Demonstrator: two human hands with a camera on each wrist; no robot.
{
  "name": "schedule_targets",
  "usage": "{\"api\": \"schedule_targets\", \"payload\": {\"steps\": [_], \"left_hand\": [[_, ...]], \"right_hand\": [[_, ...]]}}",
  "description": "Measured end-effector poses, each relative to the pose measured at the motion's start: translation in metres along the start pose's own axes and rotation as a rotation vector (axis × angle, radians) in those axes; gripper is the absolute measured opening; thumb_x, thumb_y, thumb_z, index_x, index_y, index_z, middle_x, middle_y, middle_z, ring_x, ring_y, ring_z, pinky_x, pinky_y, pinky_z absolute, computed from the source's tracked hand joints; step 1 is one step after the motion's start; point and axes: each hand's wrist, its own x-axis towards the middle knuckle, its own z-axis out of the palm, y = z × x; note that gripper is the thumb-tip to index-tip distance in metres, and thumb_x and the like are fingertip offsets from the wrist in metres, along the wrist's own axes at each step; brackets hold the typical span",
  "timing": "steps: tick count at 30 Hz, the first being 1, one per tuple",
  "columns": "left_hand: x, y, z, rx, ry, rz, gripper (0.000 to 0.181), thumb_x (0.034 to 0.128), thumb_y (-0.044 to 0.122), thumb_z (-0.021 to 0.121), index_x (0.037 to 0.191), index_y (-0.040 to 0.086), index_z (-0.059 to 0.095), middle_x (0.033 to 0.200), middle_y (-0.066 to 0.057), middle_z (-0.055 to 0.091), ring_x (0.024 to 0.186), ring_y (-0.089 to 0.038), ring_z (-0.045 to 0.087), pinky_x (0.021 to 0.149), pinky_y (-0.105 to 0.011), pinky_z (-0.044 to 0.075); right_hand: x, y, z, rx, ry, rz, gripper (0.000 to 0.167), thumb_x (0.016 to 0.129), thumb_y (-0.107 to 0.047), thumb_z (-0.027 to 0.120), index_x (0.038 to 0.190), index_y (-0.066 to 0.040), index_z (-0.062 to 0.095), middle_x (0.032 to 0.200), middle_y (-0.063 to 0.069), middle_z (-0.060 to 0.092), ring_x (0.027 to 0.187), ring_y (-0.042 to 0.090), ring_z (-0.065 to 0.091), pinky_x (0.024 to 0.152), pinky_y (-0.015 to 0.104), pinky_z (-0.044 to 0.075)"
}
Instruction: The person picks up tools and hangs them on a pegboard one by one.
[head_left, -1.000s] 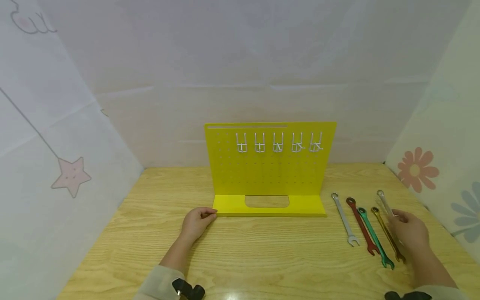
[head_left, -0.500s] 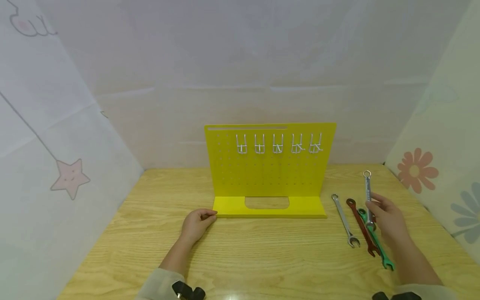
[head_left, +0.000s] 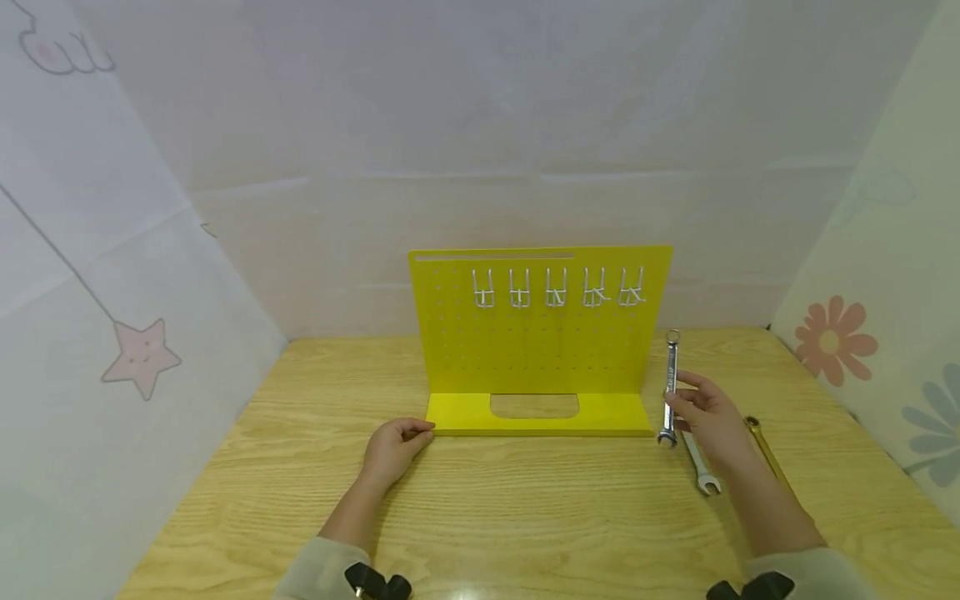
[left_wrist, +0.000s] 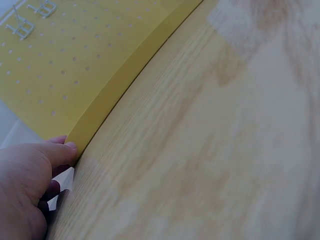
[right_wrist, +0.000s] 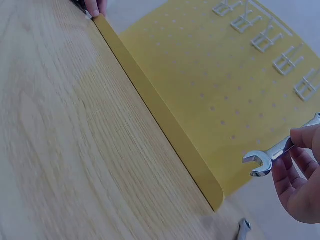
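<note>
My right hand [head_left: 712, 425] holds a silver combination wrench [head_left: 671, 367] upright, ring end up, just beyond the right end of the yellow pegboard [head_left: 525, 350]. In the right wrist view the thumb and fingers pinch the wrench's shaft, its open-end jaw [right_wrist: 260, 162] pointing away from the hand. At the pegboard's front left corner my left hand [head_left: 390, 450] pinches the base lip [left_wrist: 112, 92] between thumb and fingers. Several white wire hooks [head_left: 555, 292] line the board's upper part, with nothing hanging on them. Another silver wrench [head_left: 699, 467] lies partly under the right hand.
A gold wrench [head_left: 767, 446] lies on the wooden table [head_left: 525, 508] to the right, partly behind the right forearm. The red and green wrenches seen earlier are hidden there. Pale cloth walls [head_left: 480, 150] enclose the table's back and sides.
My right hand has lifted the silver wrench from the table's right side and carried it left to the pegboard's right edge, turning it upright. The left hand stays at the corner.
</note>
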Motion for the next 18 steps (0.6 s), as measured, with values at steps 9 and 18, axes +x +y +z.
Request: {"api": "schedule_targets", "payload": {"steps": [9,18], "left_hand": [[-0.001,0.002,0.002,-0.004,0.002,0.004,0.012,0.0903,0.018,0.071,0.1,0.016,0.077,0.106,-0.004,0.072,0.096,-0.02,0.063,0.087,-0.041,0.052],[0.0,0.003,0.003,0.001,0.007,0.011,0.011,0.0902,0.017,0.071,0.099,0.016,0.077,0.106,-0.004,0.072,0.096,-0.02,0.063,0.086,-0.04,0.052]], "right_hand": [[0.007,-0.007,0.03,0.032,-0.057,-0.006,0.058,0.098,-0.025,0.061,0.148,-0.005,0.038,0.097,-0.016,0.06,0.088,0.003,0.06,0.083,0.028,0.056],[0.008,-0.024,0.065,0.021,-0.095,-0.027,0.049,0.098,-0.018,0.062,0.143,-0.006,0.048,0.109,0.005,0.065,0.087,0.004,0.064,0.085,0.036,0.058]]}}
